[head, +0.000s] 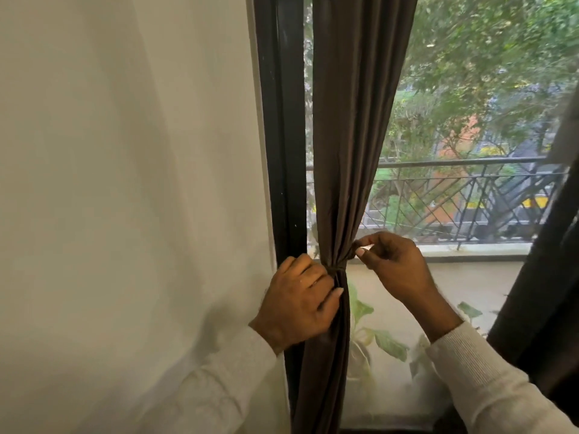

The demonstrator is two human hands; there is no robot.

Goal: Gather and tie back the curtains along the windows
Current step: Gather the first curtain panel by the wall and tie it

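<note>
gathered curtain (351, 151) hangs between wall (125, 183) and window (470, 136).

Beyond the glass and beside it

A pale off-white wall (125, 183) fills the left side, meeting a black window frame (283, 136) that runs upright. Through the pane, a dark metal balcony railing (454, 195) with diagonal bars crosses the view, and dense green leafy trees (485, 57) rise behind it. An orange-red building wall (463, 133) shows between the branches, blurred. Low down, the glass is frosted, with large pale green leaves (388, 343) showing on or through it; which one cannot be told.
</note>
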